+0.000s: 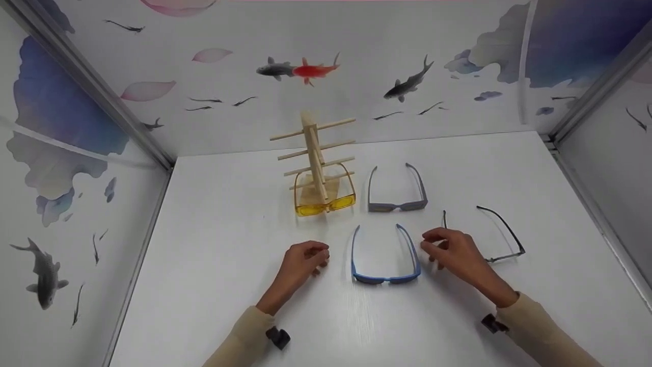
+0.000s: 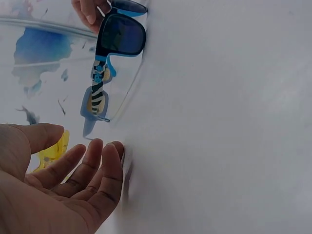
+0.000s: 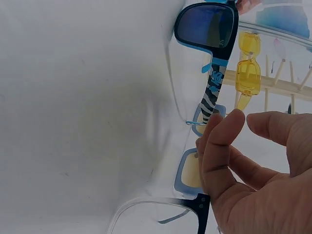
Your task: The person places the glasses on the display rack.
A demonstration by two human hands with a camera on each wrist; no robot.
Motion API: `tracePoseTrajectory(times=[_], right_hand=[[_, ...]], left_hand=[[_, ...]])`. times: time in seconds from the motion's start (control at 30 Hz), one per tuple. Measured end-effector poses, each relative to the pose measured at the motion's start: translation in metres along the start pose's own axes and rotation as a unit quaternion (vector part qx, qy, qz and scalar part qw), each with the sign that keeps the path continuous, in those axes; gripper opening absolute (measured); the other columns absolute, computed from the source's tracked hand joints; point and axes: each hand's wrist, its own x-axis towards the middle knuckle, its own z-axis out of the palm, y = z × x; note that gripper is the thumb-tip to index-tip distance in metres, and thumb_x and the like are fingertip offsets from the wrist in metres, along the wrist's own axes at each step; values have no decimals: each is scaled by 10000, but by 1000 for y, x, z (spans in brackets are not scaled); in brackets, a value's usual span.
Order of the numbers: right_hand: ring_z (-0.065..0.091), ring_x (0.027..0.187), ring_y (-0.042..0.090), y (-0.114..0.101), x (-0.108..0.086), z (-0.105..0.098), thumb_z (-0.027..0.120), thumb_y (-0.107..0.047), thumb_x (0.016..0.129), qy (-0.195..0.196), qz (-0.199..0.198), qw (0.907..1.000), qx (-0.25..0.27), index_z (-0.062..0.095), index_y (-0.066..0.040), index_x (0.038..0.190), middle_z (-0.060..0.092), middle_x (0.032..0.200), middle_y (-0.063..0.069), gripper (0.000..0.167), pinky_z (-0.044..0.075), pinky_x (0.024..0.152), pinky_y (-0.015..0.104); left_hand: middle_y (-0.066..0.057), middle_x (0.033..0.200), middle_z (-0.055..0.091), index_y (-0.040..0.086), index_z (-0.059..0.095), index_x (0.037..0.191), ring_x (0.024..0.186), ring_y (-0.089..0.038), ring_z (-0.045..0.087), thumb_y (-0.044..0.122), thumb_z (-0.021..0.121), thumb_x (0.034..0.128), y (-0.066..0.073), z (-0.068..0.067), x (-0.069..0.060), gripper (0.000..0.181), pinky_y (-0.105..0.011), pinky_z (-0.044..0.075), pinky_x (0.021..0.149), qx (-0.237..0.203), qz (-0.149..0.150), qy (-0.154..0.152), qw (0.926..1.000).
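Note:
Blue-framed sunglasses (image 1: 386, 280) lie on the table between the two hands, their patterned temple showing in the left wrist view. To their left is the left hand (image 1: 301, 262), fingers loosely bent, holding nothing. The right hand (image 1: 457, 256) is just right of them, also holding nothing, and covers part of the clear glasses with dark temples (image 1: 509, 255). Yellow glasses (image 1: 326, 206) hang on the low part of a wooden rack (image 1: 313, 148). Grey-blue glasses (image 1: 397, 207) lie right of the rack. In the right wrist view the thumb and index finger stand apart.
The rack has several pegs on both sides and stands near the back of the white table (image 1: 214, 204). Printed panels with fish and petals (image 1: 356, 30) enclose the table at the back, left and right.

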Motion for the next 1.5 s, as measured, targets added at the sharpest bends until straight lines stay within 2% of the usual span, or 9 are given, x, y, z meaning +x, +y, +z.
tracePoseTrajectory(times=[0.2,0.4,0.73,1.07,1.37,1.5], right_hand=[[761,805,279,2,-8,2,738,-182,1070,-64,33,9997,223,688,77,1355,738,1209,196,388,630,631,329],[743,766,215,2,-13,15,720,-122,1060,-214,196,9993,243,669,110,1358,732,1163,183,382,627,611,318],[734,744,211,4,-17,24,708,-105,1053,-185,445,9984,289,671,97,1371,732,1091,150,378,630,604,320],[697,674,218,8,-18,28,723,-120,1049,-241,388,9983,370,702,89,1342,731,911,74,360,598,541,319],[666,655,205,9,-17,30,733,-120,1044,-214,400,9971,605,688,100,1350,721,878,65,380,571,541,303],[652,662,198,9,-17,31,737,-110,1042,-179,439,9967,660,692,90,1348,714,874,68,369,566,543,299]], left_hand=[[-58,1072,771,30,747,1320,931,-225,715,221,698,1096,4,12,-1,299,-325,637,800,-24,8,-204,9998],[-64,1030,777,27,747,1326,880,-207,722,191,711,1079,8,24,0,299,-296,619,732,-51,33,-387,9992],[-48,990,806,28,711,1369,805,-196,735,185,724,1055,9,39,0,351,-264,582,646,-222,-149,-565,9980],[-44,904,804,17,666,1418,706,-164,702,214,721,1065,6,47,-2,408,-235,532,570,-323,-123,-734,9967],[-94,898,800,-15,647,1433,695,-167,685,197,723,1077,5,50,-4,421,-224,521,577,-521,38,-766,9957],[-83,892,801,-10,655,1428,694,-166,689,191,733,1070,7,51,-5,418,-226,520,582,-507,6,-678,9964]])
